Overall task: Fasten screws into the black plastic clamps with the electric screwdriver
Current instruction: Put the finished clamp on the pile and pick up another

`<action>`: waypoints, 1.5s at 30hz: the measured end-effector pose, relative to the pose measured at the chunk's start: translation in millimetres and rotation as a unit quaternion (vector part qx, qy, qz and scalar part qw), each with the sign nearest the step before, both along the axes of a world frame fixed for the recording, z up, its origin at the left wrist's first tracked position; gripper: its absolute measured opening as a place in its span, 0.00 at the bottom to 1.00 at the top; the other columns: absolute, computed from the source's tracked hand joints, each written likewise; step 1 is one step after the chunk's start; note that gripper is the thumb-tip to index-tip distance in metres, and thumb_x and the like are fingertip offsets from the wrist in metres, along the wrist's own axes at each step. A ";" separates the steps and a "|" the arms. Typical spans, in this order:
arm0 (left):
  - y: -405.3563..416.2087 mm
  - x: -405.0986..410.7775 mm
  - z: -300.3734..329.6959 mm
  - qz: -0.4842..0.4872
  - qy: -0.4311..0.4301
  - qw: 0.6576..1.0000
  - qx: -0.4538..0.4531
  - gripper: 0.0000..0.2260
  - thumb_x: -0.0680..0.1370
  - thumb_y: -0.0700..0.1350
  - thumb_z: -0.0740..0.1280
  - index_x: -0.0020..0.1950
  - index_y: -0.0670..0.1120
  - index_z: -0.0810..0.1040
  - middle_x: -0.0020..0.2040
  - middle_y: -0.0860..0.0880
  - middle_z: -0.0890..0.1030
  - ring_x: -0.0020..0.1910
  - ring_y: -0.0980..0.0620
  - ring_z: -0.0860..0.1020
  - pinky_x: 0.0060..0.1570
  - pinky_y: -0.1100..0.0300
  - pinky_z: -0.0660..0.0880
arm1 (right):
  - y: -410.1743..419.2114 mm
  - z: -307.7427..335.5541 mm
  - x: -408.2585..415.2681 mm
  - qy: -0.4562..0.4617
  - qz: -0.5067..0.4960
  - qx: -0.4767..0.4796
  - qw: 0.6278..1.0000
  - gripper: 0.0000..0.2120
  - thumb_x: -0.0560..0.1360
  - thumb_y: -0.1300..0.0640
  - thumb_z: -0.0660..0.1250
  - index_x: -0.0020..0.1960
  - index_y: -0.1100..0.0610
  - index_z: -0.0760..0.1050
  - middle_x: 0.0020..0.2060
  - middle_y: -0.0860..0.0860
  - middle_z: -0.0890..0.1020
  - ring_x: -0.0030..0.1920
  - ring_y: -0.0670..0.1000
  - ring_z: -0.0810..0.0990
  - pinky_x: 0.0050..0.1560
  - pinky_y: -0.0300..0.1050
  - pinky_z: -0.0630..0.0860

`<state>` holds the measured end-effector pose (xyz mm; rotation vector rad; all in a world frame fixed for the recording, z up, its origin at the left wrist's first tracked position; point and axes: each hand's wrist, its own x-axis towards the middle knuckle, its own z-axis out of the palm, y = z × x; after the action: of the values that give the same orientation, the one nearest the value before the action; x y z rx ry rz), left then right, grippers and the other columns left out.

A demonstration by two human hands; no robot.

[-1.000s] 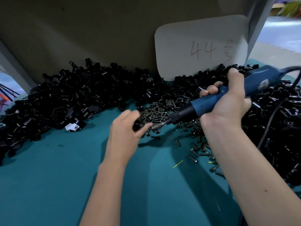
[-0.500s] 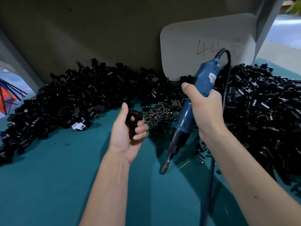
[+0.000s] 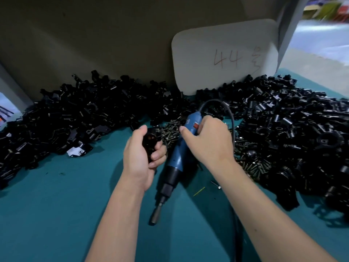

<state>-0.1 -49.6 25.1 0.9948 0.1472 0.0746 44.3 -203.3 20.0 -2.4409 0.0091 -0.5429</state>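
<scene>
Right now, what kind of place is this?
Probably a factory workbench: heaps of black clamps, a pile of screws and a blue electric screwdriver on a teal table.

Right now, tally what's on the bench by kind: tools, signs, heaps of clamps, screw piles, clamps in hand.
Electric screwdriver: 1, under the right hand
White sign marked 44: 1
Heaps of black clamps: 2, left heap and right heap
Screw pile: 1
Clamp in the left hand: 1
Total: 6

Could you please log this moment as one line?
left hand: grips clamp | right hand: holds screwdriver, bit toward the person, off clamp | screws: loose pile behind | phase: between fastenings
</scene>
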 end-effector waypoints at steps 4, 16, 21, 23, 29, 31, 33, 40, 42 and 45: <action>-14.1 -2.5 6.2 0.051 -0.074 0.988 0.126 0.12 0.82 0.51 0.60 0.44 0.45 0.65 0.31 0.45 0.65 0.24 0.53 0.62 0.20 0.64 0.55 | -6.4 6.5 -3.3 0.030 0.010 0.044 0.999 0.19 0.75 0.42 0.72 0.38 0.53 0.69 0.40 0.51 0.80 0.42 0.54 0.78 0.41 0.46 0.71; -150.3 -20.4 36.0 -0.068 -0.246 0.833 0.490 0.12 0.80 0.46 0.55 0.60 0.48 0.73 0.55 0.51 0.79 0.55 0.53 0.76 0.54 0.58 0.72 | -123.3 73.6 -50.4 0.082 0.057 0.200 0.975 0.28 0.82 0.38 0.62 0.41 0.62 0.76 0.30 0.45 0.75 0.33 0.48 0.74 0.38 0.46 0.69; -234.5 -10.3 51.6 -0.083 -0.326 0.785 0.521 0.22 0.77 0.34 0.60 0.70 0.48 0.67 0.59 0.43 0.80 0.55 0.40 0.79 0.55 0.45 0.76 | -203.9 82.6 -64.5 -0.046 -0.133 0.034 0.989 0.13 0.80 0.45 0.65 0.44 0.51 0.82 0.38 0.46 0.84 0.42 0.50 0.81 0.48 0.44 0.75; -262.9 -4.0 51.0 -0.105 -0.317 0.745 0.577 0.23 0.77 0.32 0.61 0.70 0.47 0.67 0.58 0.42 0.80 0.55 0.38 0.78 0.55 0.43 0.76 | -231.0 77.9 -64.2 -0.008 -0.190 -0.071 0.979 0.12 0.80 0.47 0.65 0.49 0.52 0.83 0.46 0.52 0.86 0.52 0.58 0.81 0.59 0.52 0.74; -284.2 7.0 38.0 -0.019 -0.333 0.707 0.623 0.16 0.76 0.41 0.75 0.62 0.47 0.79 0.59 0.49 0.78 0.64 0.48 0.71 0.61 0.59 0.68 | -262.8 75.7 -65.4 0.014 -0.234 -0.046 0.971 0.07 0.74 0.49 0.72 0.49 0.50 0.83 0.49 0.52 0.85 0.59 0.61 0.79 0.63 0.54 0.75; -278.8 8.0 35.2 0.012 -0.306 0.740 0.599 0.15 0.74 0.46 0.78 0.59 0.49 0.80 0.58 0.50 0.78 0.63 0.49 0.71 0.62 0.59 0.69 | -257.3 82.5 -64.1 -0.042 -0.225 -0.028 0.973 0.02 0.73 0.53 0.71 0.44 0.50 0.83 0.43 0.49 0.85 0.53 0.58 0.81 0.56 0.51 0.78; -268.8 9.8 32.0 0.004 -0.276 0.780 0.562 0.13 0.74 0.48 0.78 0.56 0.50 0.81 0.55 0.51 0.78 0.59 0.49 0.74 0.61 0.55 0.72 | -246.4 92.0 -58.1 -0.069 -0.205 -0.010 0.976 0.03 0.73 0.54 0.70 0.41 0.50 0.82 0.38 0.46 0.83 0.47 0.54 0.82 0.52 0.48 0.79; -224.4 13.0 11.3 0.011 -0.258 0.780 0.569 0.02 0.78 0.41 0.70 0.46 0.44 0.82 0.46 0.47 0.78 0.46 0.47 0.77 0.49 0.49 0.75 | -183.6 97.3 14.9 0.076 -0.061 -0.149 0.984 0.07 0.71 0.62 0.67 0.45 0.57 0.83 0.43 0.56 0.86 0.47 0.59 0.83 0.51 0.51 0.83; -210.0 19.5 10.5 0.032 -0.235 0.764 0.600 0.03 0.77 0.39 0.68 0.46 0.43 0.82 0.47 0.46 0.78 0.47 0.45 0.77 0.49 0.48 0.75 | -164.4 88.8 44.5 0.127 -0.017 -0.183 0.975 0.13 0.72 0.64 0.65 0.53 0.57 0.83 0.50 0.58 0.85 0.52 0.61 0.83 0.54 0.54 0.83; -189.9 33.4 8.1 0.030 -0.194 0.702 0.685 0.04 0.77 0.38 0.65 0.48 0.44 0.78 0.48 0.47 0.75 0.53 0.43 0.74 0.49 0.53 0.71 | -145.8 63.7 79.1 0.210 0.027 -0.282 0.936 0.22 0.77 0.61 0.65 0.71 0.52 0.76 0.68 0.58 0.77 0.70 0.62 0.73 0.69 0.57 0.74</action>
<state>33.3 -239.5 33.1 2.4551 -0.3469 0.5094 123.3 -349.0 83.7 -3.0637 -0.0402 0.0290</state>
